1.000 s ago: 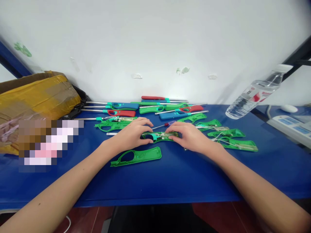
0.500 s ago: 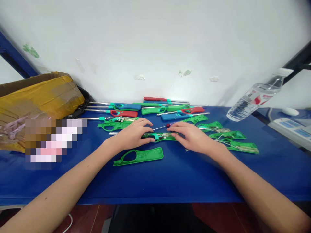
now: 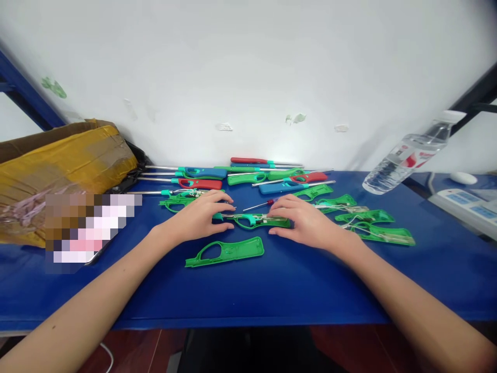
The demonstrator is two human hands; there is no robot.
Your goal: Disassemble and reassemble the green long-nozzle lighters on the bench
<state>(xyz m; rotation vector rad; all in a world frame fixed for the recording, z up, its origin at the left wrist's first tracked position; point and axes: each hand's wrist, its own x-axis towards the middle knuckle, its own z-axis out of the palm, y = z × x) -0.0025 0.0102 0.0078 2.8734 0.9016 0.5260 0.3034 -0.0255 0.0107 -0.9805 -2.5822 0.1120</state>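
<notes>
An opened green gas lighter (image 3: 258, 221) lies between my hands, its turquoise trigger, clear tank and wiring exposed. My left hand (image 3: 198, 215) is around its barrel end, fingers and thumb apart; part of the barrel is hidden under the palm. My right hand (image 3: 303, 220) spans the handle end, fingertips on the far side and thumb on the near side. Beyond the lighter lies a screwdriver (image 3: 256, 205), its reddish handle partly behind my right fingers. A loose green half shell (image 3: 227, 251) rests nearer to me, inner side up.
Red, blue and green lighters (image 3: 293, 185) lie along the wall. Several opened green shells (image 3: 388, 234) with parts are at the right. A taped carton (image 3: 70, 160) stands left, a water bottle (image 3: 404, 153) back right, a white device (image 3: 469, 204) far right. The blue tabletop (image 3: 233, 295) ends near me.
My left hand has drawn back left from the trigger toward the barrel. My right thumb has come down to the near side of the handle. The lighter stays in about the same place.
</notes>
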